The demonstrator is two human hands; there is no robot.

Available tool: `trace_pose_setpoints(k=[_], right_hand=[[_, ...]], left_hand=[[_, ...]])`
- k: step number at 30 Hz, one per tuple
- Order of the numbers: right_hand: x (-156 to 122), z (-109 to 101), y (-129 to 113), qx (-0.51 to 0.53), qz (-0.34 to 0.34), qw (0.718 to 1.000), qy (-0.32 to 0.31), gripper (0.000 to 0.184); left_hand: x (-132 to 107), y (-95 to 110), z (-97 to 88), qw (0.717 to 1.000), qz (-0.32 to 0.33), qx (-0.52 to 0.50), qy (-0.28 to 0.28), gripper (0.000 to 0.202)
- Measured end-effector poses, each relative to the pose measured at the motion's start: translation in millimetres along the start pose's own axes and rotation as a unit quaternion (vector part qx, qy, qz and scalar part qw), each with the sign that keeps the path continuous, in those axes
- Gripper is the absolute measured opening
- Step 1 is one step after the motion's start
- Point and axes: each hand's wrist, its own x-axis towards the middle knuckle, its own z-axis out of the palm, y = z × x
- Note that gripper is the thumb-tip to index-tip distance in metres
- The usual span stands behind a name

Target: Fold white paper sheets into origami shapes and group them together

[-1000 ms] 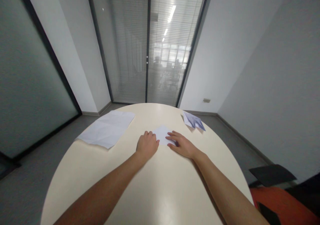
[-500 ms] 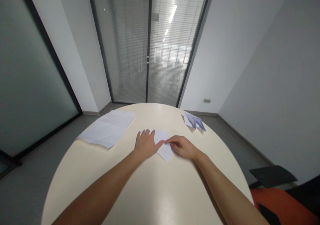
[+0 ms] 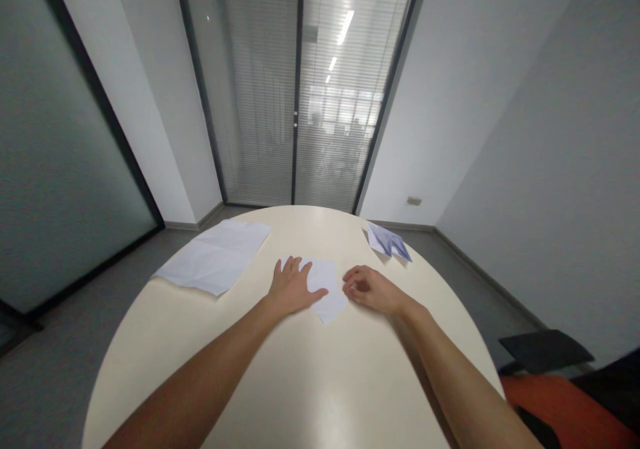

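A small white folded paper (image 3: 326,282) lies on the table, its lower end coming to a point. My left hand (image 3: 294,288) rests flat over the paper's left part, fingers spread and thumb stretched across it. That side of the paper is partly hidden under the palm. Beside the paper's right edge is my right hand (image 3: 369,290), its fingers loosely curled with a gap between thumb and fingertips. Nothing shows in it, and whether the fingertips touch the paper's edge is hard to make out.
On the round cream table (image 3: 280,396), a large creased white sheet (image 3: 217,256) lies at the left. A folded paper piece (image 3: 387,241) with shaded, raised folds stands near the back right edge. A red and black chair (image 3: 560,396) is at the lower right.
My right hand has let go of the paper's middle and drawn back to the right, its fingers loosening. My left thumb and fingers have spread a little, uncovering more of the paper.
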Motion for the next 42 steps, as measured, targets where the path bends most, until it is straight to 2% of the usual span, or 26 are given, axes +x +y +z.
trace_pose_setpoints(k=[4,12,18,23,31,36,42], right_hand=[[-2.9,1.4,3.5,0.026,0.045,0.999,-0.004,0.021],[-2.2,3.2,-5.1,-0.074,0.003,0.997,-0.001,0.029],[-0.5,5.2,-7.4,-0.111,0.007,0.994,-0.004,0.033],[-0.8,5.0,-3.3,-0.102,0.022,0.995,0.003,0.028],[0.4,2.2,2.3,-0.120,0.077,0.990,0.010,0.027],[0.2,1.4,2.9,-0.082,0.107,0.991,0.026,0.027],[2.1,4.7,13.3,-0.050,0.094,0.993,0.056,0.022]], left_hand=[[-1.1,1.5,-0.7,1.000,-0.007,0.001,0.004,0.082],[-0.8,6.7,1.7,0.999,-0.017,0.015,0.037,0.081],[-2.5,10.8,-1.1,0.997,-0.020,0.015,0.078,0.075],[-3.6,11.5,-3.9,0.996,-0.016,0.010,0.083,0.065],[-4.6,13.9,-8.3,0.995,-0.003,0.049,0.084,0.065],[-5.2,13.9,-8.8,0.994,0.000,0.059,0.088,0.065],[-5.1,13.0,-7.1,0.994,0.004,0.058,0.097,0.063]])
